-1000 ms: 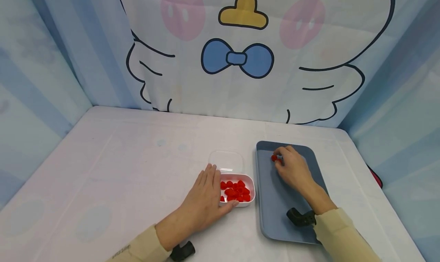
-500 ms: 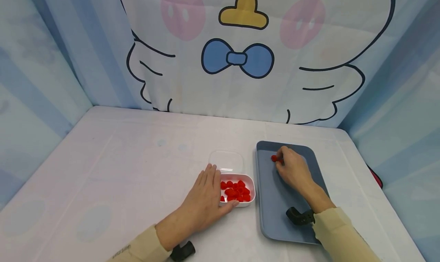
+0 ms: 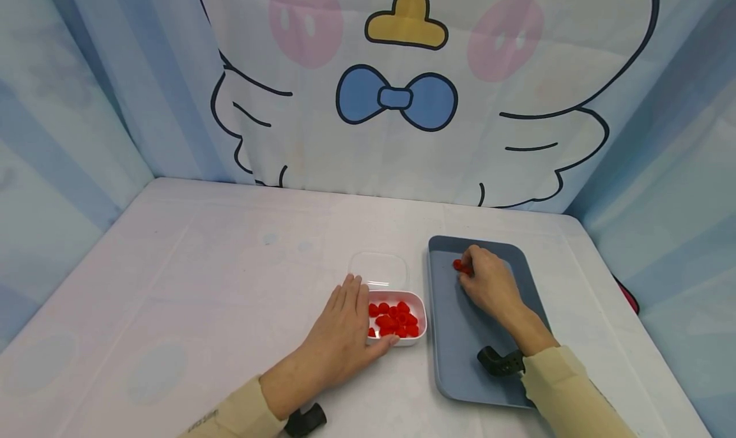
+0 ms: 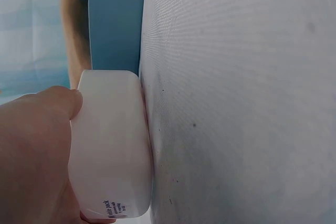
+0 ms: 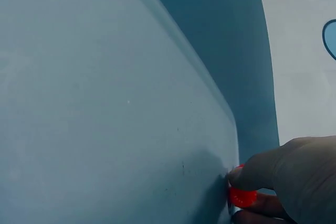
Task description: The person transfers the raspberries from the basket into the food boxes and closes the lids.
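My left hand (image 3: 342,336) rests along the left side of a small white box (image 3: 424,323), fingers straight and thumb along its near side. In the left wrist view the thumb touches the box's upper edge, and small print marks the box wall (image 4: 110,140). Several small red pieces (image 3: 391,323) lie inside the box. Over the far end of a blue-grey tray (image 3: 462,355), my right hand (image 3: 490,285) pinches a small round red piece (image 5: 242,196) between thumb and fingers, close to the tray's surface. Another red piece (image 3: 457,264) shows just left of the fingertips.
A clear plastic lid (image 3: 378,269) lies directly behind the white box. The tray stands close to the box's right side. Patterned curtains (image 3: 397,151) enclose the white-covered table (image 3: 201,285) at the back and both sides.
The right fingers have closed in on the red piece at the tray's far end, with the hand barely shifting. My left hand and the box have stayed where they were.
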A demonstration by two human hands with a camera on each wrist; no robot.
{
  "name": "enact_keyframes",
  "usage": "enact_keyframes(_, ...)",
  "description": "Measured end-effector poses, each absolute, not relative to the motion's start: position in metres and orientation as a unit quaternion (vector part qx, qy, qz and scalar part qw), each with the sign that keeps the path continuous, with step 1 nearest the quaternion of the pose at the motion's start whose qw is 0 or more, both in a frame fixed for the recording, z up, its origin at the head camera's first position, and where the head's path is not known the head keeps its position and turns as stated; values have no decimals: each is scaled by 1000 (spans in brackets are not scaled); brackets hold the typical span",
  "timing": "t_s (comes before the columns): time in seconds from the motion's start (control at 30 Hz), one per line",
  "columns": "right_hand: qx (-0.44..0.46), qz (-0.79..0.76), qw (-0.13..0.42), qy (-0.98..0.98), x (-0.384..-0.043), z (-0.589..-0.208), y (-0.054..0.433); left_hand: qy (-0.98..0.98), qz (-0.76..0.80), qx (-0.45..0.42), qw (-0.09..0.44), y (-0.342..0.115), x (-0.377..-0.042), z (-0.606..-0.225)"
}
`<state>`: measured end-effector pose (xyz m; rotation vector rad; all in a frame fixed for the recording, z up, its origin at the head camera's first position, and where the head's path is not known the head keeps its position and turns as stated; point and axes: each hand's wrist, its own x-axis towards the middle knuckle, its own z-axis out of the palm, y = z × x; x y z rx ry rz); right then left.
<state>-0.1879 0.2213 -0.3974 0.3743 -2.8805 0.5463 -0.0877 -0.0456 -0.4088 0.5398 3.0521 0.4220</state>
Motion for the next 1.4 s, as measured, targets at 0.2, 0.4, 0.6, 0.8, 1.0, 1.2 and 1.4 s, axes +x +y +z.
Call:
enact_keyframes(0.2, 129, 199, 90, -967, -187, -395, 223, 975, 138, 172, 6, -46, -88, -409)
enact_keyframes(0.4, 129, 180, 70, -973, -188, -393, 223, 976, 136, 172, 8, -46, -88, -409)
enact_keyframes(0.6, 132, 169, 68, -974, -188, -395, 224, 976, 135, 171, 13, -46, -88, -408)
enact_keyframes(0.8, 131, 184, 66, -972, -187, -395, 226, 976, 137, 170, 13, -46, -88, -408)
enact_keyframes(1.0, 128, 188, 67, -971, -186, -394, 226, 975, 142, 170, 10, -46, -88, -409)
enact_keyframes(1.2, 123, 192, 60, -972, -185, -393, 226, 975, 141, 170, 10, -46, -88, -409)
enact_keyframes(1.4, 122, 199, 64, -970, -183, -391, 225, 975, 140, 172, 8, -46, -87, -408)
